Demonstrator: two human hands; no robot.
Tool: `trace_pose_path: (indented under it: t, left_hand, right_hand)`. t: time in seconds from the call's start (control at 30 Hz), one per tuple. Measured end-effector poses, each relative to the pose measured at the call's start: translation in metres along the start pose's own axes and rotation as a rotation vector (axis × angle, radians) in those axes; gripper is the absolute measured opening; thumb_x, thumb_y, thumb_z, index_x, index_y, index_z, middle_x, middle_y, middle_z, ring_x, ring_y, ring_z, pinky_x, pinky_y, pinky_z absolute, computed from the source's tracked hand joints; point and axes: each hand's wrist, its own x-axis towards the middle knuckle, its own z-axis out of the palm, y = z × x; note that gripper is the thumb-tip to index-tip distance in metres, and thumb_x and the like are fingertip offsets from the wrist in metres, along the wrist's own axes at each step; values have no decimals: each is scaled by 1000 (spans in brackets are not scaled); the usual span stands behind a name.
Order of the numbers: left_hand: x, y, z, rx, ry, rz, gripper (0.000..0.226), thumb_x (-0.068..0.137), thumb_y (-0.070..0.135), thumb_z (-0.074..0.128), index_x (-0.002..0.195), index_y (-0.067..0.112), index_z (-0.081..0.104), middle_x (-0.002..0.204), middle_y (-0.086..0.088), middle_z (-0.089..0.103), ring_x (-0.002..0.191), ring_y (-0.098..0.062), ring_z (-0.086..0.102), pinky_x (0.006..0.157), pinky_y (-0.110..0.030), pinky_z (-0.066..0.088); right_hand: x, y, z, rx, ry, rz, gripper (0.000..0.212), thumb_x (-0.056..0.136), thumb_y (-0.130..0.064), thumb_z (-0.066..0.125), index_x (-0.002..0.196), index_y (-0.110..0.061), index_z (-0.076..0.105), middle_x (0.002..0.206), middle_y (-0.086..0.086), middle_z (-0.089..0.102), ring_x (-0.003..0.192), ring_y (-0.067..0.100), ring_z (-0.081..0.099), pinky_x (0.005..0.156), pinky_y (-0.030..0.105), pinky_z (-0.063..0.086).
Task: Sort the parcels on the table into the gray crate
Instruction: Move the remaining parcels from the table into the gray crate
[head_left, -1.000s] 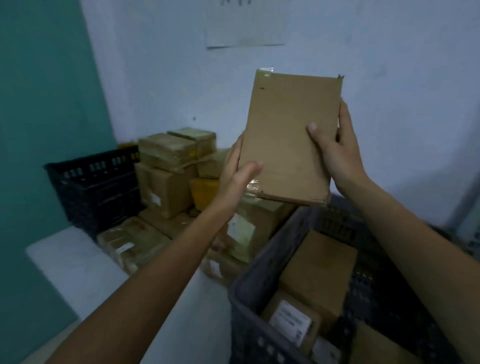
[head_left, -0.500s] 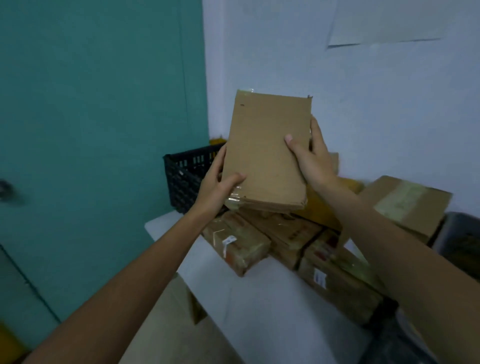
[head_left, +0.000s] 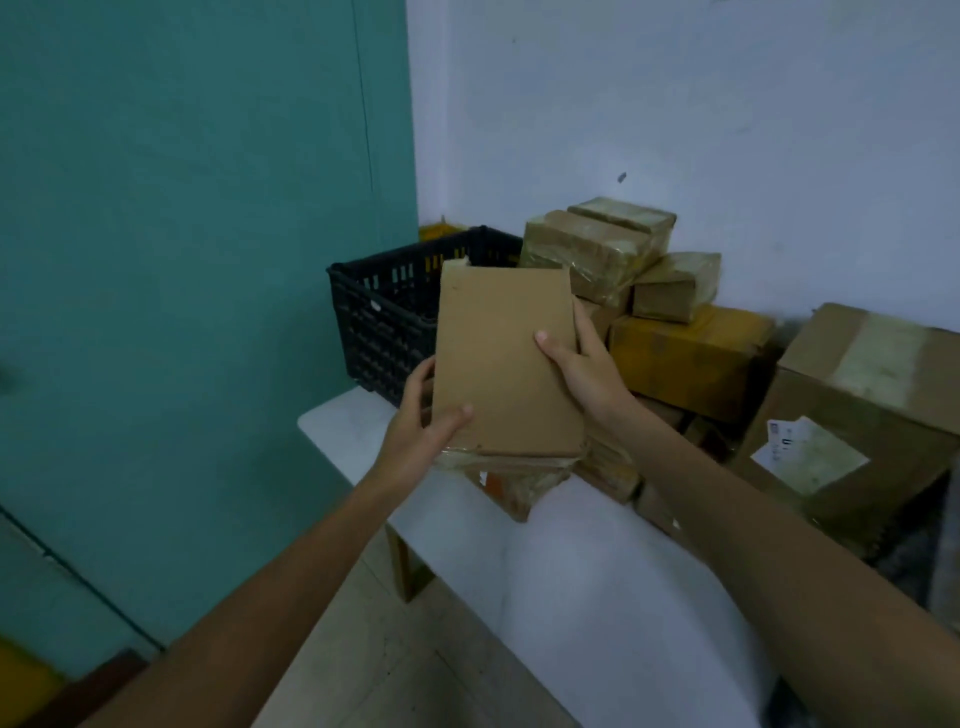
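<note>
I hold a flat brown cardboard parcel (head_left: 501, 358) upright in both hands above the white table (head_left: 597, 571). My left hand (head_left: 418, 431) grips its lower left corner, thumb across the front. My right hand (head_left: 584, 369) grips its right edge. Behind it, several taped brown parcels (head_left: 597, 244) are piled against the wall, with a yellowish box (head_left: 685, 358) and a large labelled box (head_left: 852, 415) to the right. Only a dark sliver of the gray crate (head_left: 909, 566) shows at the right edge.
A black slatted crate (head_left: 384, 312) stands at the table's far left corner, just behind the held parcel. A teal wall is on the left, a pale wall behind. Tiled floor and a wooden table leg (head_left: 408, 566) show below the table's edge.
The view swung left, away from the gray crate, then back a little to the right. The parcel, held in both hands throughout, has come down from chest height toward the black crate.
</note>
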Motion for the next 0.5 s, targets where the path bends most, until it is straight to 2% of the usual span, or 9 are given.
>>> trace_pose_path:
  t: [0.1,0.2,0.27,0.33,0.37,0.4,0.47,0.5]
  left_hand:
    - [13,-20,11,12,-109,-38,80,84,28,65,145,41,15,138,8,43,122,-12,47,98,-32,46]
    - [34,-33,12,68,-228,-137,94,72,48,70,140,54,5,144,14,34,129,-13,42,104,-41,42]
    - [46,-42,12,125,-302,-145,95,70,50,68,140,54,4,142,19,32,131,-7,37,105,-28,39]
    - [61,-50,12,199,-341,-108,91,79,42,65,143,44,1,134,23,32,127,1,34,92,-5,36]
    - [69,-55,11,230,-345,-91,91,81,40,63,145,39,-1,133,23,30,126,2,33,88,0,34]
    - [76,-60,9,251,-335,-74,94,80,46,63,146,36,-4,136,22,28,128,1,31,92,-2,33]
    - [90,-71,2,362,-298,-1,106,66,71,61,144,43,-6,148,19,18,139,-5,21,110,-24,27]
    - [96,-77,-2,483,-291,51,108,60,80,57,141,49,-6,153,15,10,142,-10,14,115,-35,22]
  right_hand:
    - [16,15,-14,-45,-24,71,61,95,-32,53,147,-36,23,125,-9,50,106,13,55,77,24,48]
    - [35,31,-24,-51,-50,160,59,95,-30,54,146,-38,26,121,-9,53,96,8,58,70,25,49]
    - [48,43,-28,-18,-60,232,58,95,-27,54,146,-37,26,124,-4,53,93,9,59,68,26,50]
    - [62,54,-32,-22,-95,270,57,96,-25,53,146,-34,28,119,-4,54,90,9,59,65,23,49]
    - [69,61,-34,-40,-127,280,57,95,-24,54,146,-32,29,120,-3,55,90,8,59,65,23,49]
    - [76,66,-34,-56,-166,293,58,95,-24,55,146,-32,29,121,-3,55,91,8,60,66,23,50]
    - [90,75,-33,-90,-263,323,59,93,-26,58,145,-33,30,120,-5,57,91,9,61,65,21,52]
    - [97,80,-32,-104,-303,340,60,92,-26,59,145,-33,31,120,-4,56,92,9,61,67,21,52]
